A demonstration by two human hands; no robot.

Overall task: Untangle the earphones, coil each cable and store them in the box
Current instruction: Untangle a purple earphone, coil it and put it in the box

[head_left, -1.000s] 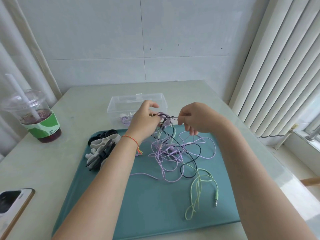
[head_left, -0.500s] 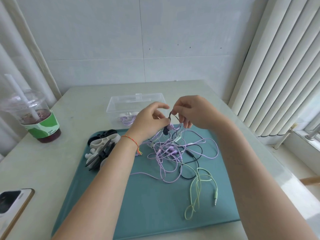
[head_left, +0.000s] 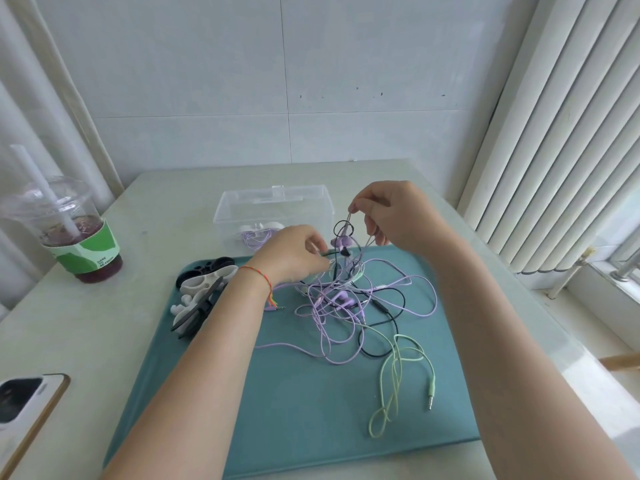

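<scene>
A tangle of purple, black and light-green earphone cables (head_left: 349, 306) lies on the teal mat (head_left: 294, 403). My right hand (head_left: 391, 216) pinches a black cable loop and lifts it above the tangle, with purple earbuds (head_left: 341, 242) dangling below. My left hand (head_left: 294, 258) pinches cables at the tangle's top left. The green cable's end with its plug (head_left: 430, 393) trails toward the mat's near right. The clear plastic box (head_left: 273, 213) stands behind the mat; a coiled purple earphone (head_left: 256, 235) lies inside it.
Black and white cable winders (head_left: 199, 292) are piled on the mat's left edge. A plastic cup with a straw and dark drink (head_left: 74, 237) stands far left. A phone (head_left: 24, 407) lies at the near left table edge. Vertical blinds hang at the right.
My right hand has risen, drawing the black loop upward. My left hand has dropped lower toward the tangle, so the hands have spread apart vertically.
</scene>
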